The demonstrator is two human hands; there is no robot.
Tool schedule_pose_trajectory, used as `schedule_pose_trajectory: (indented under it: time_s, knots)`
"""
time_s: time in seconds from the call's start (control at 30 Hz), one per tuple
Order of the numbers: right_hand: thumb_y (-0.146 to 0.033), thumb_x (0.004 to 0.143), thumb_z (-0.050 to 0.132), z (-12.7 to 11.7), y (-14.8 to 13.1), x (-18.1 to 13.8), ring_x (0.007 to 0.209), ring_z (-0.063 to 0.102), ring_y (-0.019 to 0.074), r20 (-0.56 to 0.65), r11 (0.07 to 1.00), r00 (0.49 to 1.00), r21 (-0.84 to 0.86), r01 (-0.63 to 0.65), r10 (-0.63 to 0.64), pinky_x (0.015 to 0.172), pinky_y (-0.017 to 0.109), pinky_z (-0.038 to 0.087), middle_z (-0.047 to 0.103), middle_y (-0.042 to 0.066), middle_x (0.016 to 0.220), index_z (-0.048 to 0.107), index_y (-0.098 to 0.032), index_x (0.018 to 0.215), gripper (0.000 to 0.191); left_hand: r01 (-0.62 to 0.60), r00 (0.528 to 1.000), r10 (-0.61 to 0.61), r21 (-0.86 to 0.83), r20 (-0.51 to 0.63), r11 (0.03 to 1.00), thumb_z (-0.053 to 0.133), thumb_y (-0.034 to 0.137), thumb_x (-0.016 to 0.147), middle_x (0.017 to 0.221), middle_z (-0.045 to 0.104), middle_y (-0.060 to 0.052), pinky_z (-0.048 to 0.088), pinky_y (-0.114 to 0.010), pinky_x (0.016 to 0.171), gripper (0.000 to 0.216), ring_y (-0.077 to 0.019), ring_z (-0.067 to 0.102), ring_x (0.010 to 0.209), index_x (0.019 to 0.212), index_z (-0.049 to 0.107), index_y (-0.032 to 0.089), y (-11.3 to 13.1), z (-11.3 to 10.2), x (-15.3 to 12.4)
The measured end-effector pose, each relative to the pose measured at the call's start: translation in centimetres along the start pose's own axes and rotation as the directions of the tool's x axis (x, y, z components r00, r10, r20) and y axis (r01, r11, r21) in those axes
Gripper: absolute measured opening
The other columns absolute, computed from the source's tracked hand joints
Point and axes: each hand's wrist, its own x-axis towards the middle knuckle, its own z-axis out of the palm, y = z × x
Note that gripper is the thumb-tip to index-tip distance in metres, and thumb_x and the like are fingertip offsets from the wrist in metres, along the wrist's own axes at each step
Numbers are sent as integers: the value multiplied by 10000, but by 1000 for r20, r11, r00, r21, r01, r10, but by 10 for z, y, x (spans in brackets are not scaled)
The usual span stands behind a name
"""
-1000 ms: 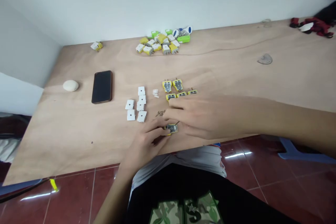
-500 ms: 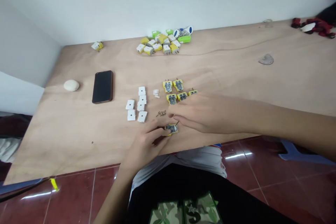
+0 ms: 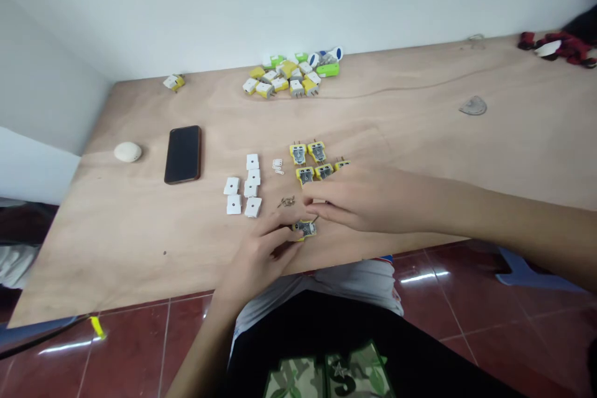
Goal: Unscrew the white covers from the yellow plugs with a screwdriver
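Probably light and stiff, the open plug half suits a side grip, left fingers pinching it, right fingers seemingly closed round a thin shaft.

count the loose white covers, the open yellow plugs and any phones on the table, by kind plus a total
White covers: 6
Open yellow plugs in view: 6, including the one in the left hand and one partly hidden by the right hand
Phone: 1
Total: 13
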Motion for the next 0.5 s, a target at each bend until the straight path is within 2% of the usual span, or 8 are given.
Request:
schedule_pose_trajectory:
  time_s: [0.07, 0.17, 0.3, 0.37, 0.5]
  knots:
    - [-271, 1128, 497, -2, 0, 0, 846, 654, 218, 9, 999, 1000, 50, 2, -2, 745, 343, 422, 763, 69, 983, 734, -192, 1172, 253, 4, 1000, -4, -1, 4, 1000, 728, 101, 1025, 1305, 773, -125, 675, -410, 1063, 119, -245, 767, 1255, 1069, 757, 208, 0, 0, 0]
    - [-176, 1082, 513, -4, -1, 0, 976, 669, 220, 13, 990, 997, 116, 75, -77, 823, 341, 463, 752, 82, 1166, 705, -207, 1291, 285, 4, 1000, -4, 1, 1, 1000, 731, 96, 1022, 1305, 768, -129, 670, -393, 1055, 112, -248, 758, 1274, 1065, 755, 197, 0, 0, -1]
    - [-233, 1120, 476, -5, -2, 1, 872, 639, 221, 39, 998, 999, 55, 5, -7, 779, 356, 431, 742, 70, 991, 742, -189, 1073, 274, 5, 1000, -5, -6, 6, 1000, 734, 89, 1017, 1311, 768, -129, 668, -377, 1041, 121, -247, 760, 1274, 1071, 752, 195, 0, 0, 0]
    - [-227, 1114, 489, -5, -2, 2, 886, 639, 222, 38, 997, 999, 70, 12, -14, 784, 356, 430, 741, 70, 988, 747, -186, 1095, 261, 5, 1000, -5, -7, 12, 1000, 731, 88, 1020, 1332, 764, -131, 663, -384, 1056, 123, -252, 752, 1296, 1074, 751, 196, 0, 0, 0]
    - [-97, 1026, 520, -6, -3, 1, 930, 627, 201, 38, 990, 994, 105, 96, -100, 809, 339, 449, 703, 84, 1107, 756, -181, 1159, 283, 7, 1000, -7, 4, 1, 1000, 728, 93, 1023, 1302, 761, -132, 674, -374, 1021, 115, -250, 761, 1263, 1065, 758, 197, 0, 0, -1]
